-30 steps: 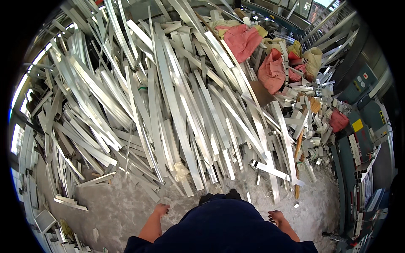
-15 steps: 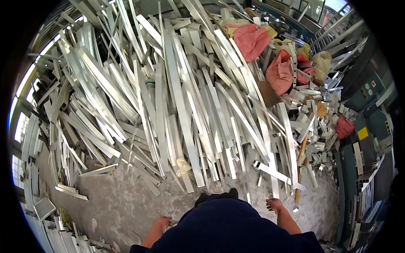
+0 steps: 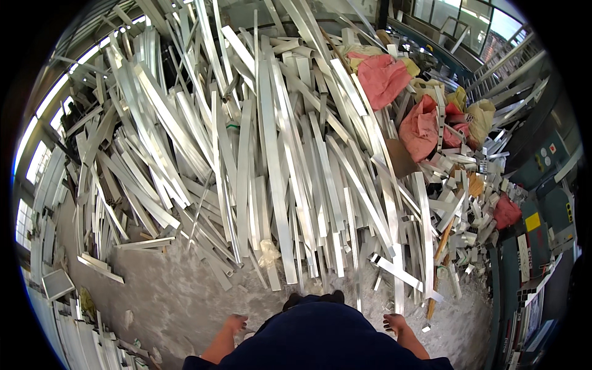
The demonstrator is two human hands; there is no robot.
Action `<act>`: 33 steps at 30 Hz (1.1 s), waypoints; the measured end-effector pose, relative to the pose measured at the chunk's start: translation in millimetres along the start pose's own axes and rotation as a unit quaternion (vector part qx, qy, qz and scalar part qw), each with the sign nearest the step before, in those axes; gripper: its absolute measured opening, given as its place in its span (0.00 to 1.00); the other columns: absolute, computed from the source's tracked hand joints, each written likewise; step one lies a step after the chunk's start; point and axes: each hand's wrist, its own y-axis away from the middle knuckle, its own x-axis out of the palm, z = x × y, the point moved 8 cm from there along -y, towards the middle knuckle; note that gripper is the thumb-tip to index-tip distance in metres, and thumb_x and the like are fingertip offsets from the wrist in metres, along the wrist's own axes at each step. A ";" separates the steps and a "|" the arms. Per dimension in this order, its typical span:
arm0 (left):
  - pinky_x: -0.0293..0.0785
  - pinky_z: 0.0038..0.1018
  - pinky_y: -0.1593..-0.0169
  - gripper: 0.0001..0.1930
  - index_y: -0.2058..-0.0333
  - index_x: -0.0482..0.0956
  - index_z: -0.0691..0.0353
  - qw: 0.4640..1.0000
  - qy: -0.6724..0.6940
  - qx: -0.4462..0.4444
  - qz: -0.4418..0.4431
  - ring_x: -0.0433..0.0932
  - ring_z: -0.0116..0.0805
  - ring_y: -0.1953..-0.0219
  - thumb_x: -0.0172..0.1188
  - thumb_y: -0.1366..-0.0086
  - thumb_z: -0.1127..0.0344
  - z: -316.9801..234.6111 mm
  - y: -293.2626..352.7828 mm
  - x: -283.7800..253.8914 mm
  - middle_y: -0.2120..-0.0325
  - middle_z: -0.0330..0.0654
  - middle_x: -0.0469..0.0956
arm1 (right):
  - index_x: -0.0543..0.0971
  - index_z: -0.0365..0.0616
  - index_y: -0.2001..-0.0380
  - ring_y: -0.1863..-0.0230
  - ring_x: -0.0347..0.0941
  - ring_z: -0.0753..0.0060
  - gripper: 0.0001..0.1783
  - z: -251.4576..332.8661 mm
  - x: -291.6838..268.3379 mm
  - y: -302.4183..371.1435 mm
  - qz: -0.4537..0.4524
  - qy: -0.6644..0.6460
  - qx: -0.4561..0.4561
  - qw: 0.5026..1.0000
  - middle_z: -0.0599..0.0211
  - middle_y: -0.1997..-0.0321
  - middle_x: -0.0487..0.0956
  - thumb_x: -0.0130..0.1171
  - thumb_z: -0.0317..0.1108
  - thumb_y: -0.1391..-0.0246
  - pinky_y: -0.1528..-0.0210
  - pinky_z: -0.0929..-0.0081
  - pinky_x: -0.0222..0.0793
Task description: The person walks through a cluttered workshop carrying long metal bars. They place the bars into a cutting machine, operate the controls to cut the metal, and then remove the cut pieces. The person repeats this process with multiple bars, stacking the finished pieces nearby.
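Observation:
My left hand (image 3: 237,323) hangs over the concrete floor at the left of my dark blue shirt (image 3: 320,336). Its fingers are loosely bent and nothing shows in them. On the other side, my right hand (image 3: 394,322) hangs low with slightly curled, parted fingers, also holding nothing visible. A heap of long silvery metal profiles (image 3: 275,185) lies in front of me, its near ends close to my dark shoes (image 3: 313,300). The right hand is nearest the end of one long bar (image 3: 399,290), beneath a short angled profile (image 3: 398,273). Neither hand touches the metal.
Red sacks (image 3: 383,80) and a pale sack (image 3: 481,122) lie at the far right, above short metal offcuts (image 3: 475,213). Dark green machinery (image 3: 542,213) stands along the right. A small framed panel (image 3: 58,284) and stacked profiles (image 3: 80,339) line the left.
The view has shifted, so the heap sits slightly lower and to the right in most places. My right hand has dropped back closer to my body; both hands remain without anything visible in them.

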 end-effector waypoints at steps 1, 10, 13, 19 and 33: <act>0.74 0.34 0.69 0.24 0.54 0.77 0.72 1.000 0.006 0.004 -0.002 0.80 0.40 0.70 0.61 0.40 0.57 -4.2 0.6 0.7 0.66 0.51 0.81 | 0.76 0.37 0.57 0.72 0.74 0.64 0.20 -0.5 0.2 1.0 -0.001 -0.005 -0.001 1.000 0.59 0.64 0.79 0.58 0.42 0.45 0.70 0.65 0.72; 0.77 0.35 0.67 0.22 0.58 0.79 0.75 1.000 -0.006 0.019 -0.020 0.81 0.42 0.74 0.63 0.42 0.59 -5.4 3.4 0.0 0.71 0.52 0.81 | 0.75 0.39 0.57 0.73 0.75 0.65 0.18 -1.5 4.8 6.5 0.019 -0.025 0.002 1.000 0.62 0.67 0.78 0.57 0.41 0.44 0.70 0.65 0.72; 0.77 0.35 0.67 0.23 0.58 0.79 0.75 1.000 -0.018 0.005 -0.011 0.81 0.42 0.72 0.63 0.42 0.58 -14.0 8.9 5.5 0.68 0.53 0.81 | 0.74 0.38 0.57 0.75 0.74 0.66 0.17 -2.7 -3.7 8.3 0.012 -0.026 0.000 1.000 0.63 0.69 0.77 0.56 0.40 0.44 0.72 0.67 0.72; 0.77 0.37 0.63 0.24 0.56 0.78 0.75 1.000 0.007 0.003 -0.009 0.81 0.43 0.69 0.61 0.41 0.55 -8.5 17.6 13.9 0.64 0.54 0.81 | 0.70 0.29 0.51 0.68 0.77 0.59 0.21 12.7 -5.5 18.3 0.012 -0.008 -0.012 1.000 0.51 0.62 0.79 0.57 0.35 0.42 0.67 0.63 0.74; 0.76 0.33 0.63 0.24 0.60 0.80 0.74 0.999 -0.031 0.021 -0.022 0.82 0.40 0.69 0.61 0.43 0.54 19.3 0.2 13.4 0.67 0.52 0.82 | 0.74 0.37 0.57 0.77 0.74 0.67 0.17 21.4 -0.9 7.4 0.011 -0.004 -0.010 1.000 0.63 0.72 0.76 0.56 0.38 0.44 0.73 0.68 0.72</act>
